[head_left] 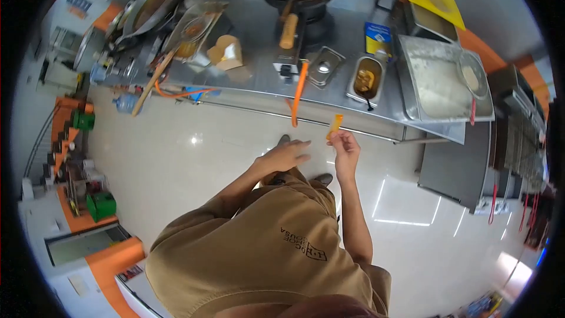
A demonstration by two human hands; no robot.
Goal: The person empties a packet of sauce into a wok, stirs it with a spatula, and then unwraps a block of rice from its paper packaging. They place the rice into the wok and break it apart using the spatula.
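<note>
Right hand [347, 146] pinches one end of a small yellow-orange packet [336, 122], its free end beyond the fingertips; left hand [285, 156], fingers apart, hovers beside. Likely light, soft and slightly slippery, the packet suits an end pinch.

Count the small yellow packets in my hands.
1: the yellow packet, pinched at one end in your right hand. Your left hand shows none, but its palm is hidden, so I can't rule out another.
</note>
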